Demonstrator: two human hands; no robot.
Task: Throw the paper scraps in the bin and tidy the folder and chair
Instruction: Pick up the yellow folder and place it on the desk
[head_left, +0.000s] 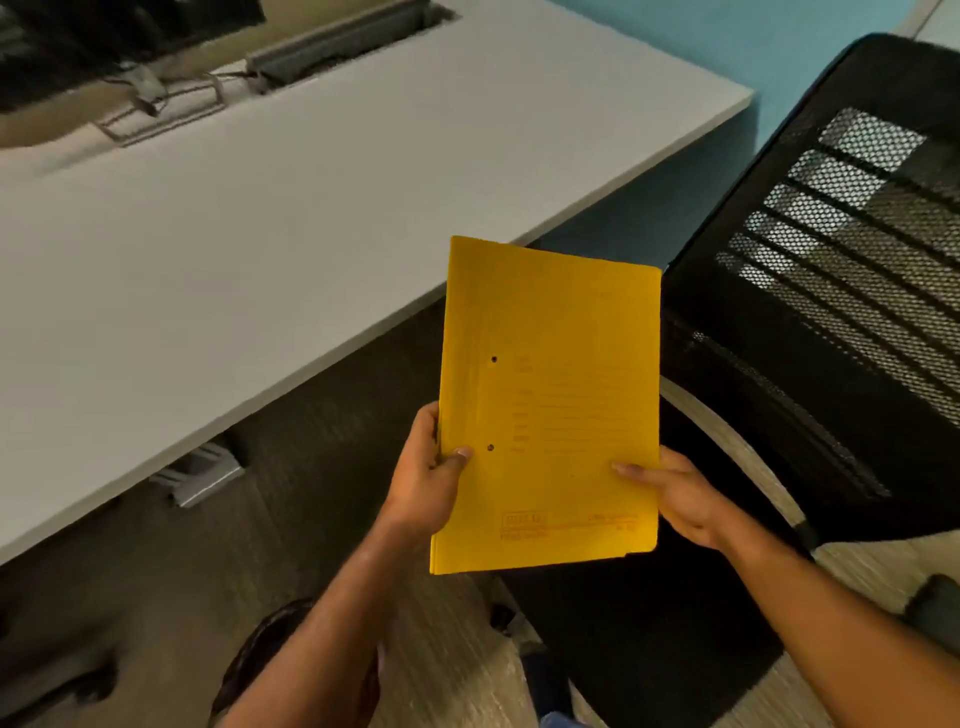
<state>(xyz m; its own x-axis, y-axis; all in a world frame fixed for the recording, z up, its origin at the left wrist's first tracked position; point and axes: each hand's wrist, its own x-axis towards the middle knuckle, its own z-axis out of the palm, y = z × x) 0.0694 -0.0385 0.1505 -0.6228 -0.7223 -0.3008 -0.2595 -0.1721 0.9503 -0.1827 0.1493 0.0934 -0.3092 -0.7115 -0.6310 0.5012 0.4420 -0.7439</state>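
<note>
A closed yellow folder (550, 395) is held in the air in front of me, just off the near edge of the white desk (270, 223). My left hand (428, 473) grips its lower left edge, thumb on the cover. My right hand (675, 499) holds its lower right edge, thumb on the cover too. The black mesh office chair (841, 291) stands to the right, its backrest turned toward me, just beside the folder. No paper scraps or bin show in view.
Cables and a grey cable tray (332, 47) lie at the desk's far edge. A grey bracket (200, 473) sits under the desk. A dark shoe (260, 660) rests on the carpet floor. A blue wall (727, 47) stands behind the chair.
</note>
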